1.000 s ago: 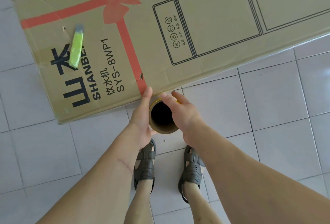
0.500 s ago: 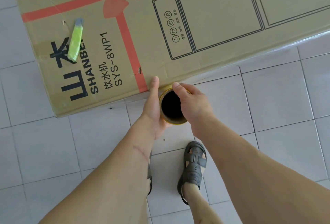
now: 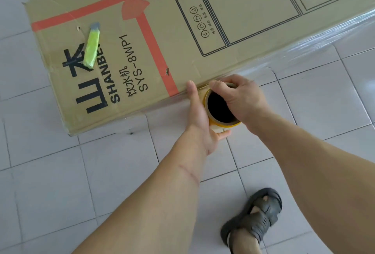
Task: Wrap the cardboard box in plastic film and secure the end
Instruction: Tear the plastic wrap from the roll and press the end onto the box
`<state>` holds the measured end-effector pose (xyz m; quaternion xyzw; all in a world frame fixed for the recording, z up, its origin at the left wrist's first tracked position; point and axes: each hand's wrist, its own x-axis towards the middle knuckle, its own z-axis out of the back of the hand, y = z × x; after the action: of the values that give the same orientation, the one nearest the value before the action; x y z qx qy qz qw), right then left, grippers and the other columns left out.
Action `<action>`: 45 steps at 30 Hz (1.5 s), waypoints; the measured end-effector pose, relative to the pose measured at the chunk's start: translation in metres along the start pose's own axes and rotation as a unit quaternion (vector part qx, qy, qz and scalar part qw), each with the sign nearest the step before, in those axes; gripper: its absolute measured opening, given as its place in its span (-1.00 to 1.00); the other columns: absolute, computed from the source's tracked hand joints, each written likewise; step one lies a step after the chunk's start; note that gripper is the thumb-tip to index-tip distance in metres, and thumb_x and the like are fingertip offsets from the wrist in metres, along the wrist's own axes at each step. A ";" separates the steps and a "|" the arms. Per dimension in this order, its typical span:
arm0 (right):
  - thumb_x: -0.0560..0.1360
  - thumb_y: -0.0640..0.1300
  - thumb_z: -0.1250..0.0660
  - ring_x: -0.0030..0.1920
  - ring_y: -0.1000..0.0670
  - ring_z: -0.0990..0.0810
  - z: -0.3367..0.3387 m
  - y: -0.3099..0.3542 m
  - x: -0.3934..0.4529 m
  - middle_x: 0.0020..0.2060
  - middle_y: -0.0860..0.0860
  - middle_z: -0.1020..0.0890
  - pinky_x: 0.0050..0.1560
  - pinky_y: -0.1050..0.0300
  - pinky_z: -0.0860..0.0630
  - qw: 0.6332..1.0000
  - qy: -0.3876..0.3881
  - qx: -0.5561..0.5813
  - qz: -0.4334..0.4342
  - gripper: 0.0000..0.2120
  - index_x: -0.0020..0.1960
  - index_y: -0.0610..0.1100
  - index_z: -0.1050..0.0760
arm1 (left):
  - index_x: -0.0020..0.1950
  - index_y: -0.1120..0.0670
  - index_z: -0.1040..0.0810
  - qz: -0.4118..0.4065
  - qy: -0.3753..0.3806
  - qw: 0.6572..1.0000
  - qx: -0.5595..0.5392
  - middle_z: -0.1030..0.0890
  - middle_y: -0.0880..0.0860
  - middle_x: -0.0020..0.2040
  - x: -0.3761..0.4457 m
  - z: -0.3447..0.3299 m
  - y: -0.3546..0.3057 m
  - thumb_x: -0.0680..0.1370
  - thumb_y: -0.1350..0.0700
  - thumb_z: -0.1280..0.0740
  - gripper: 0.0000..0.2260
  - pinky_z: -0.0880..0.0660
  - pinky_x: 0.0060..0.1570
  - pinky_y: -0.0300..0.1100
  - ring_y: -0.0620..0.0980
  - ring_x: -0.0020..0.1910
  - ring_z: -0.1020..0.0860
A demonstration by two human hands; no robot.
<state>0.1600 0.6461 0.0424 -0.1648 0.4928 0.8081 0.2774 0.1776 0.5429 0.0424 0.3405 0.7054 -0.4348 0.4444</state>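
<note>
Both hands on one roll of film [image 3: 220, 111], held upright against the near side of the cardboard box [image 3: 162, 36], open core facing up. Left hand [image 3: 199, 118] wrapped around the left wall of the roll, one fingertip reaching up to the box's top edge, another showing under the roll's near rim. Right hand [image 3: 241, 99] curled over the far and right part of the rim, fingertips hooked at the edge of the core. Roll touching or nearly touching the box side; exact contact hidden by the hands.

Clear film [image 3: 328, 38] stretched along the box side to the right of the hands, glossy and wrinkled, running off toward the upper right corner. More film faintly visible on the side to the left of the hands, low down near the floor.

Box lying flat on the white tiled floor [image 3: 60, 172], beyond the hands, printed with a red ribbon and bow, black lettering and a line drawing of an appliance. Yellow-green utility knife [image 3: 92, 50] resting on the box top, well to the left of and beyond the left hand.

Below the right forearm, one foot in a dark sandal [image 3: 255, 219] on the tiles.
</note>
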 end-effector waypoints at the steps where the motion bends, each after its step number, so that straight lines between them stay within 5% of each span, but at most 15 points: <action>1: 0.39 0.24 -0.44 -0.11 0.03 -0.63 -0.001 -0.004 -0.001 -0.22 0.10 -0.66 -0.03 0.02 -0.61 1.000 -0.004 -0.007 0.015 -0.71 -0.08 0.04 -0.62 | 0.52 -0.13 -0.54 0.002 0.011 1.000 0.005 -0.65 0.00 0.43 0.000 0.002 0.002 0.47 -0.68 -0.02 -0.12 -0.39 0.43 0.41 0.08 0.40 -0.60; 5: 0.41 0.24 -0.44 -0.10 0.05 -0.64 0.001 -0.008 0.001 -0.22 0.11 -0.67 -0.06 0.04 -0.58 0.996 0.003 -0.050 0.079 -0.72 -0.09 0.04 -0.63 | 0.62 -0.21 -0.43 -0.001 0.064 0.997 0.035 -0.52 -0.04 0.54 0.004 0.014 0.010 0.37 -0.72 0.00 -0.03 -0.34 0.46 0.54 -0.06 0.32 -0.43; 9: 0.39 0.27 -0.45 -0.08 0.06 -0.63 0.013 -0.016 0.002 -0.18 0.07 -0.67 -0.05 0.07 -0.56 0.988 0.035 -0.085 0.127 -0.70 -0.09 0.06 -0.64 | 0.72 -0.25 -0.26 -0.016 0.151 0.979 0.134 -0.34 -0.01 0.71 0.010 0.042 0.022 0.06 -0.72 -0.08 0.24 -0.35 0.45 0.51 0.13 0.66 -0.34; 12: 0.35 0.31 -0.44 -0.08 0.05 -0.64 0.017 -0.024 0.001 -0.20 0.07 -0.68 -0.04 0.06 -0.56 0.977 0.045 -0.114 0.174 -0.65 -0.11 0.05 -0.66 | 0.73 -0.09 -0.27 -0.089 0.164 0.942 0.279 -0.52 0.06 0.59 0.014 0.065 0.019 0.05 -0.70 -0.06 0.31 -0.45 0.43 0.34 0.10 0.51 -0.54; 15: 0.31 0.37 -0.42 -0.28 0.06 -0.56 0.017 -0.026 0.006 -0.42 0.15 -0.57 -0.24 0.09 -0.46 0.966 0.013 -0.131 0.222 -0.63 -0.26 0.06 -0.64 | 0.31 0.04 -0.66 -0.221 0.132 0.873 0.414 -0.75 -0.05 0.14 0.018 0.078 0.002 0.20 -0.59 -0.07 -0.02 -0.58 0.35 0.15 -0.09 0.11 -0.70; 17: 0.32 0.42 -0.37 -0.43 0.07 -0.41 0.014 -0.026 0.007 -0.57 0.16 -0.42 -0.34 0.14 -0.30 0.955 -0.009 -0.154 0.253 -0.57 -0.42 0.07 -0.55 | 0.05 0.07 -0.70 -0.295 0.143 0.815 0.478 -0.76 -0.01 0.01 0.015 0.083 -0.008 0.32 -0.48 -0.18 -0.29 -0.63 0.22 0.03 -0.04 -0.02 -0.70; 21: 0.22 0.49 -0.27 -0.46 0.04 -0.34 0.010 -0.025 0.004 -0.58 0.08 -0.36 -0.41 0.13 -0.23 0.937 -0.066 -0.207 0.275 -0.46 -0.54 0.02 -0.47 | -0.04 0.01 -0.67 -0.444 0.119 0.684 0.566 -0.73 -0.08 -0.12 0.015 0.086 -0.022 0.66 -0.14 -0.39 -0.75 -0.67 0.03 -0.08 -0.12 -0.16 -0.69; 24: 0.18 0.50 -0.28 -0.43 -0.01 -0.32 0.006 -0.019 -0.001 -0.49 0.02 -0.31 -0.41 0.12 -0.23 0.931 -0.084 -0.224 0.276 -0.36 -0.48 -0.11 -0.37 | 0.10 -0.09 -0.67 -0.535 0.065 0.617 0.574 -0.65 -0.18 -0.11 0.014 0.090 -0.026 0.68 -0.02 -0.43 -0.94 -0.48 -0.10 -0.52 -0.37 -0.24 -0.60; 25: 0.18 0.50 -0.29 -0.41 -0.02 -0.34 0.005 -0.017 -0.003 -0.47 0.00 -0.33 -0.40 0.12 -0.24 0.930 -0.082 -0.229 0.275 -0.36 -0.45 -0.12 -0.37 | 0.25 -0.07 -0.67 -0.568 0.037 0.581 0.581 -0.62 -0.19 0.01 0.015 0.092 -0.027 0.68 -0.02 -0.42 -0.84 -0.39 -0.08 -0.57 -0.38 -0.15 -0.58; 29: 0.34 0.38 -0.38 -0.32 0.06 -0.50 0.004 -0.016 -0.003 -0.38 0.06 -0.52 -0.32 0.14 -0.35 0.930 -0.053 -0.219 0.291 -0.54 -0.32 -0.02 -0.53 | 0.58 0.00 -0.52 -0.570 -0.036 0.501 0.650 -0.55 -0.04 0.46 0.015 0.095 -0.030 0.72 -0.07 -0.37 -0.57 -0.38 0.28 -0.23 -0.01 0.32 -0.55; 34: 0.42 0.22 -0.44 0.01 0.15 -0.62 0.006 -0.024 -0.009 -0.08 0.15 -0.70 -0.07 0.24 -0.46 0.916 -0.004 -0.189 0.354 -0.82 -0.09 0.15 -0.68 | 0.49 -0.06 -0.60 -0.498 -0.049 0.530 0.685 -0.70 0.00 0.32 0.008 0.094 -0.038 0.70 -0.09 -0.40 -0.64 -0.49 0.19 -0.15 0.04 0.03 -0.62; 37: 0.33 0.46 -0.32 -0.02 0.04 -0.63 0.002 -0.021 -0.020 -0.12 0.06 -0.69 -0.03 0.12 -0.55 0.905 -0.013 -0.238 0.353 -0.52 -0.07 0.09 -0.66 | 0.27 -0.06 -0.70 -0.485 -0.044 0.546 0.681 -0.74 -0.04 0.01 0.012 0.099 -0.040 0.71 -0.04 -0.40 -0.82 -0.50 0.10 -0.16 -0.03 -0.04 -0.64; 40: 0.14 0.67 -0.19 0.06 -0.01 -0.57 -0.004 -0.017 -0.033 0.06 0.11 -0.60 0.05 0.01 -0.55 0.865 0.015 -0.381 0.327 -0.18 0.18 0.17 -0.53 | 0.16 -0.08 -0.69 -0.503 -0.050 0.547 0.668 -0.70 -0.09 -0.12 0.019 0.102 -0.040 0.73 -0.01 -0.36 -0.88 -0.48 0.01 -0.16 -0.04 -0.05 -0.66; 42: 0.15 0.61 -0.28 0.13 -0.05 -0.51 -0.005 -0.011 -0.037 0.20 0.12 -0.49 0.09 -0.03 -0.53 0.843 0.028 -0.455 0.285 -0.11 0.37 0.22 -0.35 | 0.19 -0.07 -0.69 -0.507 -0.053 0.543 0.667 -0.61 -0.13 -0.17 0.021 0.102 -0.041 0.74 -0.01 -0.34 -0.86 -0.43 0.00 -0.18 -0.02 -0.02 -0.61; 45: 0.29 0.37 -0.42 0.04 -0.11 -0.50 -0.006 0.002 -0.041 0.14 0.03 -0.46 -0.07 0.01 -0.52 0.834 0.020 -0.498 0.235 -0.19 0.45 0.20 -0.23 | 0.26 -0.02 -0.71 -0.518 -0.055 0.546 0.657 -0.55 -0.14 -0.19 0.024 0.101 -0.043 0.74 -0.01 -0.34 -0.81 -0.41 0.02 -0.20 0.01 0.02 -0.58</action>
<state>0.1912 0.6289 0.0628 -0.1760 0.0533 0.9816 -0.0508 0.1651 0.4363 0.0106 0.0888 0.2516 -0.9491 -0.1674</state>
